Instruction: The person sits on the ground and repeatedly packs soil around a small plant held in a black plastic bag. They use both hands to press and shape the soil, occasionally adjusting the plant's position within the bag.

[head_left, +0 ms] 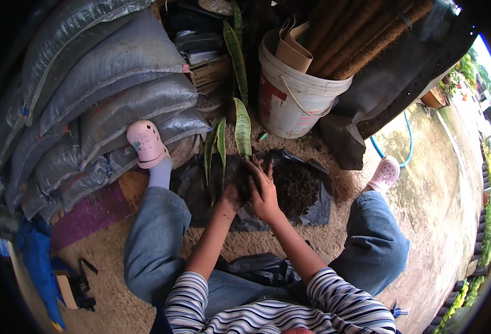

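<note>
My soil-darkened left hand (234,192) is at the soil-covered base of an upright snake plant leaf (241,125), its fingers mostly hidden. My right hand (262,189) wraps its fingers round that base from the right. Two more striped leaves (220,147) rise just left of my hands. Below them lies a black plastic sheet (192,211), with a pile of dark soil (295,189) on its right part.
Stacked grey sacks (111,61) fill the left. A white bucket (295,111) holding brown poles stands behind the sheet. My pink clogs (145,145) flank the sheet. A blue hose (407,156) lies at right, a blue bag (36,261) at lower left.
</note>
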`<state>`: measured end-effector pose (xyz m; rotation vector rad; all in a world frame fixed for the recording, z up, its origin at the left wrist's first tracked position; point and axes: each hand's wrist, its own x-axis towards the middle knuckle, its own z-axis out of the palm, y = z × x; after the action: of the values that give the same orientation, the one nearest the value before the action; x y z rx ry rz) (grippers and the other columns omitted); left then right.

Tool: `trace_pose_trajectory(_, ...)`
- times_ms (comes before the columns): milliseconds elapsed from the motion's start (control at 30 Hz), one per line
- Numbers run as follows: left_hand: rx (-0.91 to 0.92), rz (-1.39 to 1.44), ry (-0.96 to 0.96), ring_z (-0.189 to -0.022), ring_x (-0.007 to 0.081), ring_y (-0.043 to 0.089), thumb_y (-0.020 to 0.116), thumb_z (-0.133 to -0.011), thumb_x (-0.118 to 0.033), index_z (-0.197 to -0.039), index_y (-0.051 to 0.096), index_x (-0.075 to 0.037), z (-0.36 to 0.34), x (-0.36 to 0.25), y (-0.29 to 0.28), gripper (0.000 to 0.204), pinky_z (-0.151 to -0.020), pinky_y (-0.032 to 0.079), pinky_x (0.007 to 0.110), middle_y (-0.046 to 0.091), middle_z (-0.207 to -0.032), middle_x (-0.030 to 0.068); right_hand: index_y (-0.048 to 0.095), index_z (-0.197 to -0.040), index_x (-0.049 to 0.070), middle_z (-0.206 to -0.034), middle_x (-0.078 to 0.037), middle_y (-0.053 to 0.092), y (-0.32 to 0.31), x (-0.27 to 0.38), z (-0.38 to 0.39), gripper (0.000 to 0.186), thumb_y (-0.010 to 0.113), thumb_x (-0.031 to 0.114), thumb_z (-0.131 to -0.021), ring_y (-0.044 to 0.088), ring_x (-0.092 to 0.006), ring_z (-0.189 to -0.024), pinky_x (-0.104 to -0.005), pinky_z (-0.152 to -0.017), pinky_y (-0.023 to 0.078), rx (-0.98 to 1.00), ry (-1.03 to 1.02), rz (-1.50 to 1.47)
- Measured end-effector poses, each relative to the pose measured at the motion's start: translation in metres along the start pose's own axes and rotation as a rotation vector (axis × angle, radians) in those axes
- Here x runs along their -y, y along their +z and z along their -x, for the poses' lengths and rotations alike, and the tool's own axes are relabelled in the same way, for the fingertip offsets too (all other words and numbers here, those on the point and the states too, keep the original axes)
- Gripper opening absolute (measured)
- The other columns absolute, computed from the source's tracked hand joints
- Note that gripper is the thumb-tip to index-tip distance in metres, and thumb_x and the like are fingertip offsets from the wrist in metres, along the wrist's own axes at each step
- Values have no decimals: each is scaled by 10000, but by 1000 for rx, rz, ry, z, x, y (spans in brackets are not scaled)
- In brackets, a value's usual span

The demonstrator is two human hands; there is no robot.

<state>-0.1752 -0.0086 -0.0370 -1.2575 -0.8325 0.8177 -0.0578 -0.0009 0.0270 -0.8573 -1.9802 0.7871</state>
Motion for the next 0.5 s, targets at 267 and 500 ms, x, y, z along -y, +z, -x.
trace_pose_trajectory(267,224,-1502,46,-1219,270,414,301,-960,-414,-1355,306,-35,-7,1,6,547,-1050,309,408,385,-1353,172,531,-1151,0,-1115,-163,552,-19,-9,-13,394,661,62,-784,529,-296,-1064,-364,-913,411,-309,175,-127)
trace_pose_trajectory(500,50,-1584,250,-1241,306,389,373,-928,-485,-1315,368,-52,-3,-2,14,581,-1033,323,423,383,-1358,165,559,-927,-18,-787,-142,604,-48,-57,-9,291,704,32,-679,593,-306,-657,-351,-618,477,-298,310,95)
